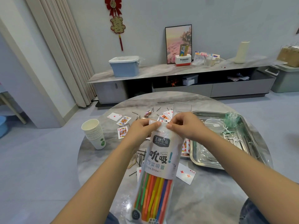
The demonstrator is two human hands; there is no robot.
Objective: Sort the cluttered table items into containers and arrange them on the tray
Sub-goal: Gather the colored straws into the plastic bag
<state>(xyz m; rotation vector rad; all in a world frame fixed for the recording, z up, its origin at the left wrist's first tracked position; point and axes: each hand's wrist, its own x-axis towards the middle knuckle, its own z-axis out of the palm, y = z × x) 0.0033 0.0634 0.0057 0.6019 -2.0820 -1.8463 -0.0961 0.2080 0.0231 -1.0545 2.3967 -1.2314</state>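
Note:
A tall clear bag of coloured drinking straws (159, 172) stands upright over the round marble table (210, 196), lifted in front of me. My left hand (142, 129) pinches the bag's top edge on the left and my right hand (186, 125) pinches it on the right, thumbs almost meeting. Behind the bag, playing cards (123, 121) and black hairpins (140, 156) lie scattered. A steel tray (252, 126) sits at the right, holding clear plastic containers (214, 125) and pale green floss picks (231, 120). The bag hides part of the table's clutter.
A stack of paper cups (94, 133) stands on the table's left side. A clear rectangular box (182, 108) stands behind my right hand. A single card (186, 173) lies near the tray's front corner. A low cabinet (178, 78) lines the far wall.

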